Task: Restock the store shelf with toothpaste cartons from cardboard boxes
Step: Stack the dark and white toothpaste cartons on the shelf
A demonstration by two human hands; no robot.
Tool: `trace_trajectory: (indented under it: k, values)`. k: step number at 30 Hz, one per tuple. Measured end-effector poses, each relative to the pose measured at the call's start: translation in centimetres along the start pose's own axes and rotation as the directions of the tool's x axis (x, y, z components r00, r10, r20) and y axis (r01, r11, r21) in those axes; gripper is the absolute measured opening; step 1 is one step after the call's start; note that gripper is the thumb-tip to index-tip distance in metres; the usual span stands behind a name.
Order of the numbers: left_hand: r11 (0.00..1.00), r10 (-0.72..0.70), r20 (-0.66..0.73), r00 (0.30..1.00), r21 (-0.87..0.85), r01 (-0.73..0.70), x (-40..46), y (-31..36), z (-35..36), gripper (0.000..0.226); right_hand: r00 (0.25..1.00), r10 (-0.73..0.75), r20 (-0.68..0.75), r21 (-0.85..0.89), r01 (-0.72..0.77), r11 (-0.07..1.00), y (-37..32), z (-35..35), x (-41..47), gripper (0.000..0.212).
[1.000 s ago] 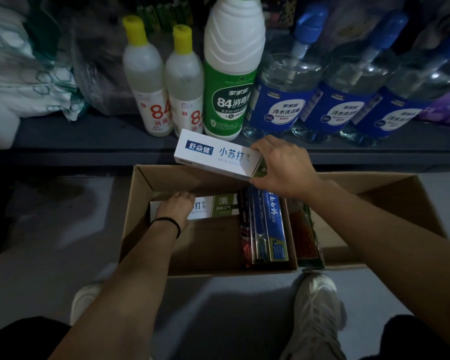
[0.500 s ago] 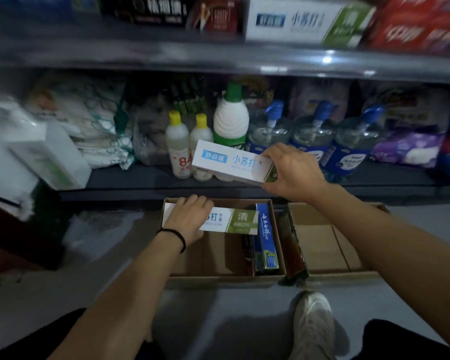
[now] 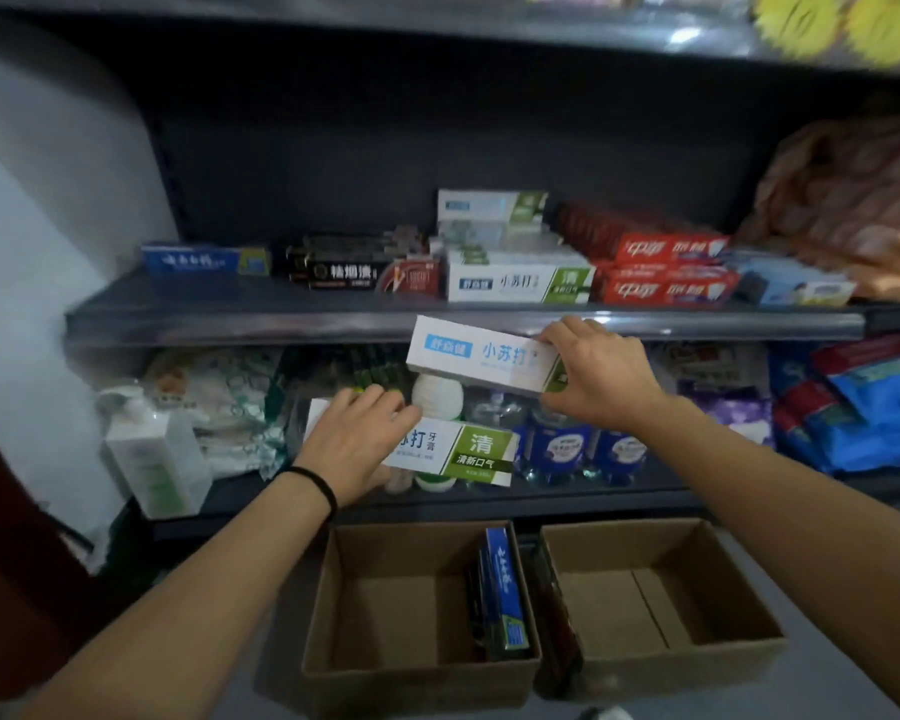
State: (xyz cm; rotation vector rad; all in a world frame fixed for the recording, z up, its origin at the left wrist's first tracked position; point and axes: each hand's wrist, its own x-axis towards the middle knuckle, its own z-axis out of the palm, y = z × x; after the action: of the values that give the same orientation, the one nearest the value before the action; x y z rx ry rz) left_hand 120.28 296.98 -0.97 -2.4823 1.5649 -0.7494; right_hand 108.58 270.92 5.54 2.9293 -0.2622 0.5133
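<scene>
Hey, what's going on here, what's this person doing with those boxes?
A person is restocking toothpaste. Each hand holds one white and green carton: the right hand grips the upper carton just below the shelf where matching cartons are stacked, and the left hand grips the lower carton. On the floor, the left cardboard box keeps a few cartons on edge; the right box looks empty.

Matt brown cardboard boxes, glossy printed paperboard toothpaste cartons, dark smooth metal shelf with shiny front edge, clear plastic bottles
</scene>
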Motion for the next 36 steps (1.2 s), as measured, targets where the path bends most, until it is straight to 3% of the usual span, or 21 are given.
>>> trace_trajectory:
  k: [5, 13, 24, 36]
  values:
    - [1.000, 0.024, -0.092, 0.996, 0.021, -0.022, 2.6, -1.8, -4.2, 0.078, 0.997, 0.017, -0.072, -0.062, -0.021, 0.998, 2.1, -3.9, 1.0, 0.060]
    - [0.997, 0.060, -0.200, 0.978, 0.052, -0.051, 7.7, -4.4, -7.1, 0.071, 0.989, 0.038, -0.146, -0.143, -0.059, 0.988, 5.7, -5.9, 4.2, 0.055]
    - [0.991, 0.103, -0.289, 0.952, 0.108, -0.075, 17.3, -9.7, -6.2, 0.071, 0.979, 0.037, -0.199, -0.155, -0.068, 0.986, 10.4, -5.2, 14.3, 0.061]
    - [0.990, 0.037, -0.284, 0.958, 0.140, 0.003, 24.9, -15.2, -4.0, 0.062, 0.983, 0.037, -0.178, -0.190, -0.071, 0.979, 14.5, -1.8, 23.4, 0.067]
